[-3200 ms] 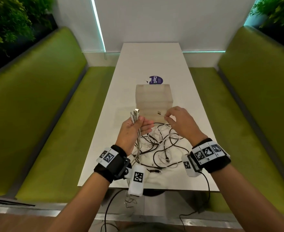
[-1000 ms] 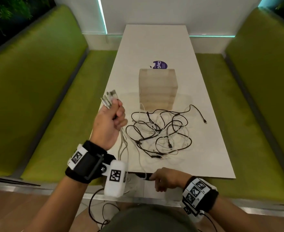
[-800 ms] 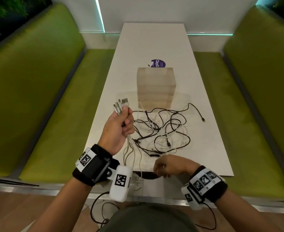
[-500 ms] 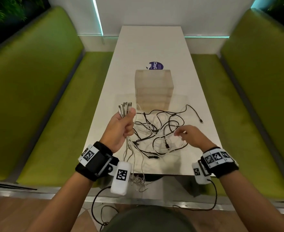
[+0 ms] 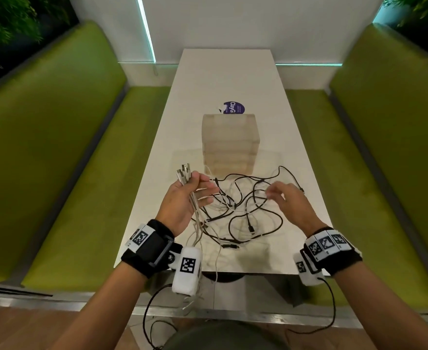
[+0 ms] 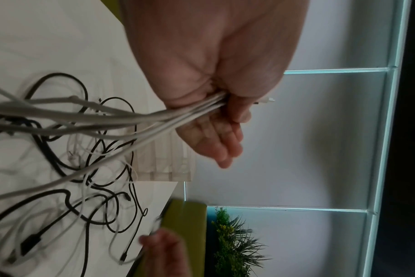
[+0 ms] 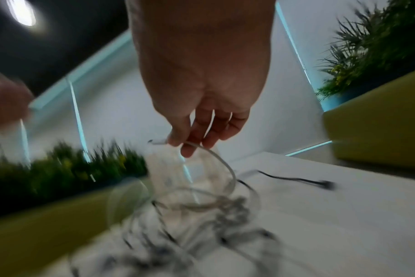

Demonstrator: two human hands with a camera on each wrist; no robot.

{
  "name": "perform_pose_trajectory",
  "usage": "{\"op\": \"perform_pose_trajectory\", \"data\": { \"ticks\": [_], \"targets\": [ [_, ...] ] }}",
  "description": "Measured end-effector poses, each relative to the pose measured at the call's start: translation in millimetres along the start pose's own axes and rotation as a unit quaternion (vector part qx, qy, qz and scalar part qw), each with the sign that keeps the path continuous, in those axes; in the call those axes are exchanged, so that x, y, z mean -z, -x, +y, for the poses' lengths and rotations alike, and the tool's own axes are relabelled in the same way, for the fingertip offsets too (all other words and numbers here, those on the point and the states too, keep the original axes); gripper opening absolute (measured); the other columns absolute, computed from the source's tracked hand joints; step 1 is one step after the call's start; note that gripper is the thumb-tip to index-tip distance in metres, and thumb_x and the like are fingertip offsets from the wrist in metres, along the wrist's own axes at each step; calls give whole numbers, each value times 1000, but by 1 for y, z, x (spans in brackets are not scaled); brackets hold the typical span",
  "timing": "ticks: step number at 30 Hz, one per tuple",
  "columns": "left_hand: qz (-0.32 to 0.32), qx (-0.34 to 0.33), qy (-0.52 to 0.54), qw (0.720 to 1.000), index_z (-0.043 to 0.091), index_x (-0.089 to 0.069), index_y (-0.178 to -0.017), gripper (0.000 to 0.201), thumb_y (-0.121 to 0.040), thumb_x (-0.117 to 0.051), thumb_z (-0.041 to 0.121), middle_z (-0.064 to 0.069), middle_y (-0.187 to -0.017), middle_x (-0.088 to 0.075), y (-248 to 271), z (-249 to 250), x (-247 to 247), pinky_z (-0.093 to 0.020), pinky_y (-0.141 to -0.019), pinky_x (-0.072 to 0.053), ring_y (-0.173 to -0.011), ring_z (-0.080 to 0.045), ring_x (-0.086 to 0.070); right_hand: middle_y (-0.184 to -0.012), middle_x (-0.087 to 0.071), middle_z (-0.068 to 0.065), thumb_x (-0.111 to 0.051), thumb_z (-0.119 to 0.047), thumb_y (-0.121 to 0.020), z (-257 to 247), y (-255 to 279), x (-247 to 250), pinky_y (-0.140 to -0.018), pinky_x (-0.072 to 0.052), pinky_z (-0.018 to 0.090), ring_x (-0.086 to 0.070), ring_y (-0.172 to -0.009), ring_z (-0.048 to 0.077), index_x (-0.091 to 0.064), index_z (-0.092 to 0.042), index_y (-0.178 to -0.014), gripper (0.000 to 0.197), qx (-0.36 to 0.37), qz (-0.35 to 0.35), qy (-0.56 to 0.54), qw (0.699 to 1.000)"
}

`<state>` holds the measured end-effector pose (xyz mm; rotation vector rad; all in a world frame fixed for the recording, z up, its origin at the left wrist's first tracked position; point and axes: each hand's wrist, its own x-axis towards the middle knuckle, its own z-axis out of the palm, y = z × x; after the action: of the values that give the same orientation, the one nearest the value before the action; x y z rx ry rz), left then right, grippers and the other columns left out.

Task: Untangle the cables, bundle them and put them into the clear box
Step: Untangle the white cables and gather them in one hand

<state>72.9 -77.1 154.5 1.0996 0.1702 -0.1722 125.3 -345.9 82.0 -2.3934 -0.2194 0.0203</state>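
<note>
Since half a second ago the right hand [image 5: 290,203] is rising off the tangle and carrying a white cable end [image 7: 158,142] toward the left hand, and the left hand's fingers are loosening.

Going left to right: a green bench [image 5: 64,157] is running along the 9 o'clock side of the white table [image 5: 223,77]. The left hand [image 5: 185,198] is hovering at about 8 o'clock from the box, palm up, thumb pressing a sheaf of white cables [image 6: 130,120] into the palm while the other fingers are spreading out almost straight; the metal plugs [image 5: 184,171] are sticking out past the thumb. The cords are trailing down over the near table edge.

At table centre the tangle [image 5: 243,210] of black and white cables is lying loose, just at 6 o'clock of the clear box [image 5: 230,145], which is standing upright with nothing visibly in it. A purple sticker [image 5: 233,107] is showing at the box's 12 o'clock.

The right hand, at 4 o'clock from the box, is pinching the white cable end between thumb and fingertips, the remaining fingers relaxed; that view is blurring. A second bench [image 5: 374,157] is filling the 3 o'clock side.

Progress, as I judge it: several ends are gathered, one more is joining them, but the black cables are untouched, nothing is bundled, and nothing is boxed. Most of the work is remaining.
</note>
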Motion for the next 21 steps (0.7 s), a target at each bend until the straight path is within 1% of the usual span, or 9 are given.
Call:
{"op": "perform_pose_trajectory", "data": {
  "ticks": [2, 4, 8, 10, 12, 15, 17, 19, 21],
  "targets": [
    [-7, -4, 24, 1000, 3, -61, -98, 27, -101, -41, 21, -13, -98, -72, -6, -5, -6, -34, -77, -59, -94, -25, -70, -84, -70, -8, -62, -17, -89, -42, 2, 8, -74, -47, 23, -63, -82, 11, -64, -22, -89, 6, 7, 30, -143, 989],
    [-6, -7, 27, 1000, 1, -60, -106, 27, -101, -41, 20, -17, -110, -69, -12, -9, -15, -38, -85, -57, -103, -28, -67, -78, -69, 0, -66, -9, -85, -81, 3, 8, -69, -50, 24, -62, -69, 13, -63, -15, -88, 8, 26, 32, -278, 960],
    [-26, -16, 35, 999, 3, -60, -110, 26, -100, -42, 19, -11, -103, -72, -18, -16, -31, -36, -90, -55, -101, -24, -68, -82, -71, 10, -71, -4, -80, -123, 1, -3, -58, -49, 20, -64, -67, 12, -56, -1, -88, 17, 20, 38, -395, 918],
    [-38, -22, 32, 999, 3, -60, -113, 29, -98, -44, 21, -10, -104, -71, -19, -17, -34, -36, -93, -54, -101, -22, -67, -90, -73, 8, -71, -2, -80, -129, -1, -10, -59, -51, 22, -68, -71, 13, -54, -3, -85, 18, 12, 33, -427, 904],
    [-53, -27, 33, 998, 2, -59, -115, 32, -96, -45, 23, -10, -107, -70, -18, -17, -34, -37, -97, -51, -103, -21, -65, -86, -74, 1, -70, -1, -80, -129, -3, -14, -59, -50, 22, -68, -68, 13, -49, -6, -81, 22, 8, 36, -431, 901],
    [-57, -24, 41, 997, 1, -61, -109, 30, -95, -45, 22, -10, -113, -67, -18, -16, -31, -34, -93, -53, -105, -20, -65, -83, -72, 1, -71, -2, -80, -130, -6, -15, -51, -45, 19, -61, -57, 8, -45, -8, -81, 27, -6, 15, -431, 902],
    [-53, -25, 33, 998, 5, -62, -97, 26, -95, -45, 24, -8, -114, -67, -19, -14, -30, -34, -87, -56, -106, -21, -65, -83, -68, -2, -68, -9, -84, -128, -8, -13, -49, -44, 17, -60, -54, 6, -48, -9, -79, 21, -2, -46, -403, 914],
    [-49, -26, 33, 998, 9, -58, -87, 23, -96, -44, 25, -8, -111, -70, -19, -8, -30, -32, -78, -57, -104, -20, -67, -68, -65, -8, -62, -21, -90, -122, -8, -13, -58, -46, 21, -58, -56, 7, -56, -17, -79, 13, 17, -146, -309, 940],
    [-41, -24, 54, 997, 11, -52, -82, 26, -101, -38, 23, -9, -99, -73, -19, -3, -28, -28, -62, -56, -90, -18, -71, -62, -63, -7, -57, -30, -93, -114, -7, -16, -72, -48, 35, -58, -64, 11, -61, -27, -75, 18, 42, -206, -234, 949]
  ]
}}
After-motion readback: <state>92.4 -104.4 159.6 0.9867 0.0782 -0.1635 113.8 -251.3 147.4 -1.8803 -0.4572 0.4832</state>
